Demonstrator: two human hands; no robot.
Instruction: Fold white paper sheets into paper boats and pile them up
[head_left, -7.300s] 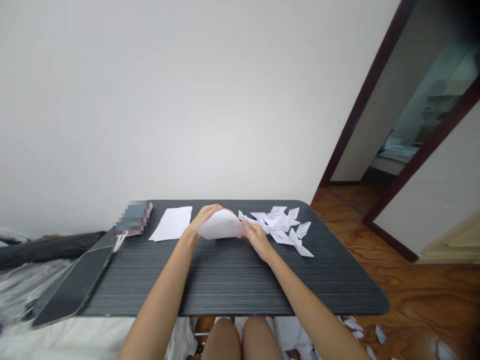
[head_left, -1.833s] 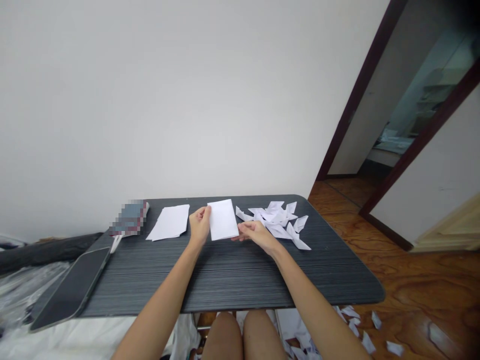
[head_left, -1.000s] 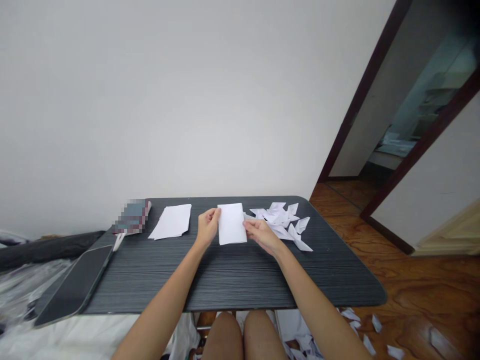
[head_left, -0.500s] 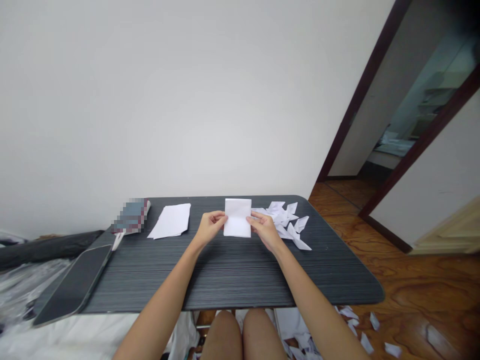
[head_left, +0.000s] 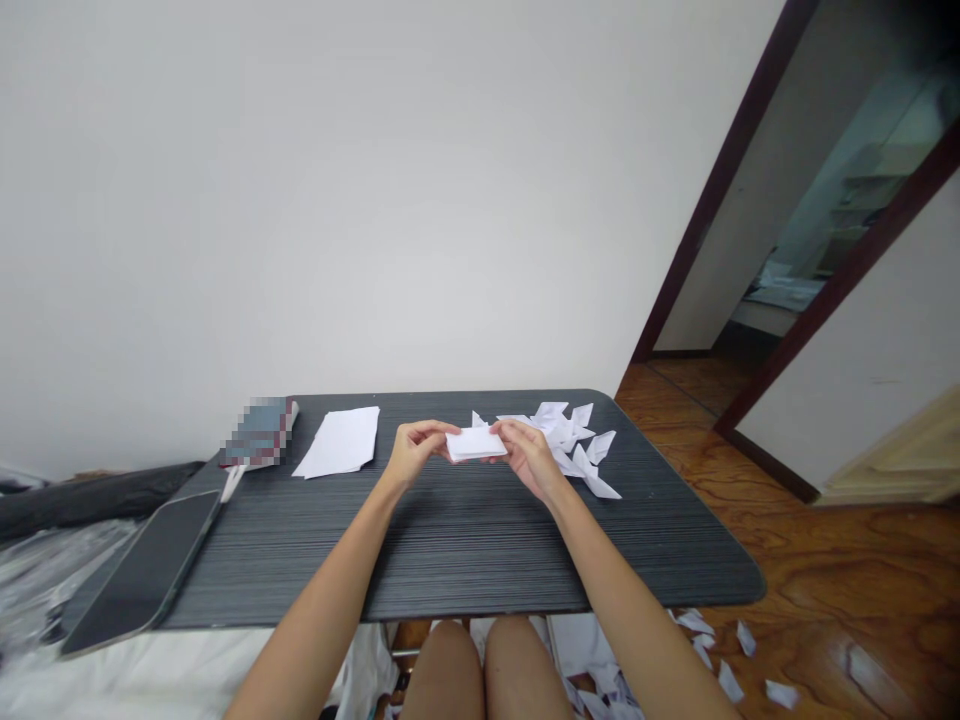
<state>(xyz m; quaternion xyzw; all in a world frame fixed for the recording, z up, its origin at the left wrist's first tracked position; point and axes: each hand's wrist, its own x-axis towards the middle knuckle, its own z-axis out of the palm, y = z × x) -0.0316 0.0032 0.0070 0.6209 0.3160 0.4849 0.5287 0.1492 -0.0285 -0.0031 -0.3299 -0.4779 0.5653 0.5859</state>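
Note:
A small white sheet of paper (head_left: 477,444), doubled over into a flat strip, is held above the dark table (head_left: 480,560). My left hand (head_left: 417,448) pinches its left end between thumb and fingers. At the other end, my right hand (head_left: 523,450) grips it the same way. Behind and to the right of my right hand lies a loose pile of folded white paper pieces (head_left: 559,432), with pointed ends. One more white paper tip shows just behind the held sheet.
Flat white sheets (head_left: 341,442) are stacked left of my hands. A phone (head_left: 146,570) lies at the table's left edge, near a book-like object (head_left: 261,432) blurred by pixels. Folded paper pieces (head_left: 729,682) are scattered on the wooden floor at right. A wall stands behind the table.
The paper was a taller upright square with a crease; now it is folded over into a low strip. Both hands have stayed at its two ends, with the fingers shifted to its upper edge.

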